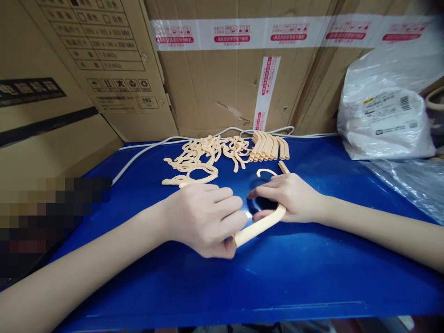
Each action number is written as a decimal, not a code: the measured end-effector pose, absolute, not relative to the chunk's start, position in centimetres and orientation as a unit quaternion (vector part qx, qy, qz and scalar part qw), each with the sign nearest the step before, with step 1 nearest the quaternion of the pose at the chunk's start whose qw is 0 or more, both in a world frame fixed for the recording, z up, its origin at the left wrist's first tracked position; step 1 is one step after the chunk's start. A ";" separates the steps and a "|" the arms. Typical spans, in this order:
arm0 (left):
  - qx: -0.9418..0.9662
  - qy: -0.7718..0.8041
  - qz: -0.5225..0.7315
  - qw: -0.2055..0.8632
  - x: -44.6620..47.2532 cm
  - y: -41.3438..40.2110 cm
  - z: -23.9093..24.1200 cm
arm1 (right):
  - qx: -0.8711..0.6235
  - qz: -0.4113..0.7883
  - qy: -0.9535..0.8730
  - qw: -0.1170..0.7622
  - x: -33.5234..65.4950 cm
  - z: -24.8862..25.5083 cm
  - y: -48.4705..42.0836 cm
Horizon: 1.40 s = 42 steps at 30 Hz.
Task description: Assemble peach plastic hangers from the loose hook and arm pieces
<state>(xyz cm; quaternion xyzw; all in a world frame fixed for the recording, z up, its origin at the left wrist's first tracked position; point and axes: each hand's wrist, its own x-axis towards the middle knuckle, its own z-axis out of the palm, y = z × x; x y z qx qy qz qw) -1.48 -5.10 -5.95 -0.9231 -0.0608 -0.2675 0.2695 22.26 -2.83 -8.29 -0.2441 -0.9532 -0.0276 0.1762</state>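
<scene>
From the head camera, your right hand (291, 196) is just right of the middle, over the blue surface (277, 277). Its fingers are clamped on a cream hanger-like piece (260, 226), with the forefinger and thumb tips apart at the left. A thin hook (266, 171) curls out beyond your knuckles, and a short straight end (283, 167) shows behind them. The curved arm of the piece slants down and left to your left hand (208, 219), whose fingers are curled together and clamped at its hollow end. The palm side of that hand is hidden, so you cannot tell what else it may hold.

Past your hands, a loose pile of cream parts (204, 150) lies beside a neat stack of curved tubes (267, 147). A white cable (138, 159) runs behind them, along the foot of a taped cardboard box (215, 83). To the right of the stack sits a plastic-wrapped package (385, 115), near clear sheeting (412, 185).
</scene>
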 end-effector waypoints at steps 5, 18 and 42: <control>-0.913 -0.086 -0.212 0.336 -1.2 -5.0 -5.1 | -0.314 -0.029 -0.933 0.174 21.9 -8.4 -3.0; -0.904 -0.125 -0.221 0.343 -1.3 -4.5 -5.4 | -0.303 -0.048 -0.935 0.179 21.8 -8.5 -2.9; -0.945 -0.114 -0.173 0.252 -1.0 -4.4 -6.1 | -0.376 -0.027 -0.918 0.124 21.6 -8.6 -2.8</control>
